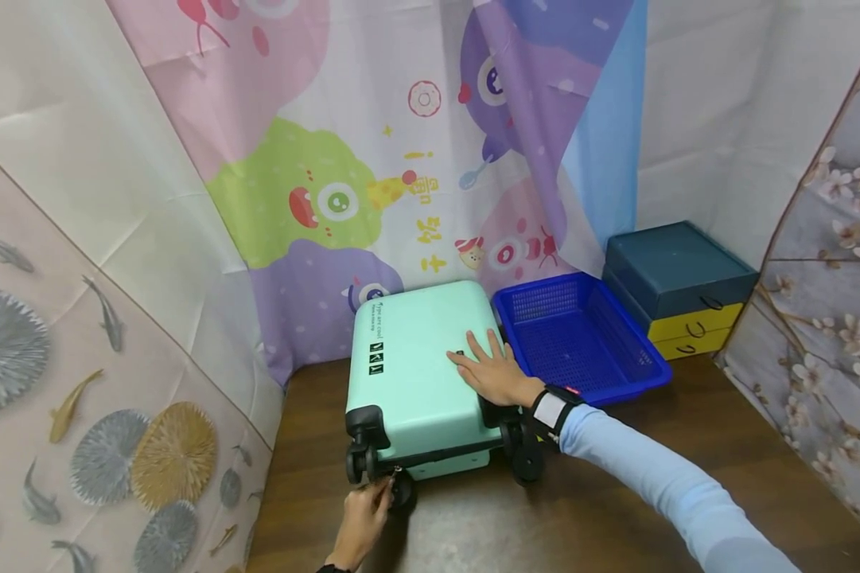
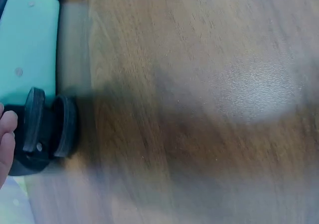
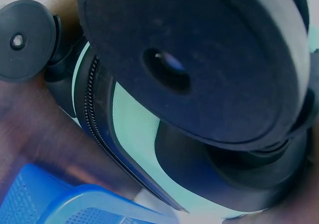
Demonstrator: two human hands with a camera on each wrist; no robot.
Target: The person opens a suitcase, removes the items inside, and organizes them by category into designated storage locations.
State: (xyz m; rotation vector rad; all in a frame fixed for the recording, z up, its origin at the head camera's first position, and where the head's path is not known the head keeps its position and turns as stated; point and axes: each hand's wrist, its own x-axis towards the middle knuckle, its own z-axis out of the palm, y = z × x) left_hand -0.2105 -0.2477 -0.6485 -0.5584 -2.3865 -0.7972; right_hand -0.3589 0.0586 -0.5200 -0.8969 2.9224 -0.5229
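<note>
A mint-green suitcase (image 1: 422, 358) lies on its side on the wooden table, its wheel end facing me. My right hand (image 1: 492, 372) rests on its upper shell near the right edge, fingers spread. At the lower left corner, my left hand (image 1: 363, 513) pinches a small zipper pull (image 1: 397, 470) beside a black wheel (image 1: 402, 489). In the left wrist view, fingertips (image 2: 7, 134) show at the left edge, next to the double wheel (image 2: 55, 127). A large black wheel (image 3: 199, 104) fills much of the right wrist view, with the suitcase's zipper (image 3: 94, 119) running beside it.
A blue plastic basket (image 1: 633, 358) stands right beside the suitcase. Behind it at the right is a dark teal box (image 1: 680, 267) above yellow drawers (image 1: 694, 330). A printed curtain (image 1: 394, 143) hangs behind, and patterned fabric walls flank the wooden table (image 1: 616, 493).
</note>
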